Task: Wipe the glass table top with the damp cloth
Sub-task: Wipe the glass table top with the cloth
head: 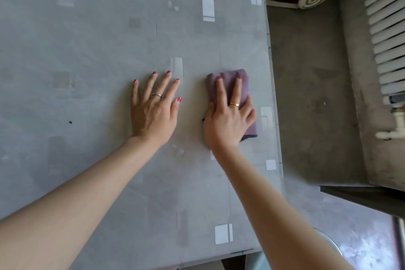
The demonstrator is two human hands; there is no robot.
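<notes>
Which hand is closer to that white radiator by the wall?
Right. The right hand presses the cloth near the table edge facing the radiator; the left hand lies flat farther away.

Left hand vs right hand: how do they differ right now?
Left hand lies bare on the table, fingers spread; right hand presses the purple cloth, nearer the table's right edge. Left wears a silver ring, right a gold one. Both lie flat, palm down, with red nails.

Grey patterned glass table top (87, 50); folded, possibly damp purple cloth (245, 85) on it
</notes>
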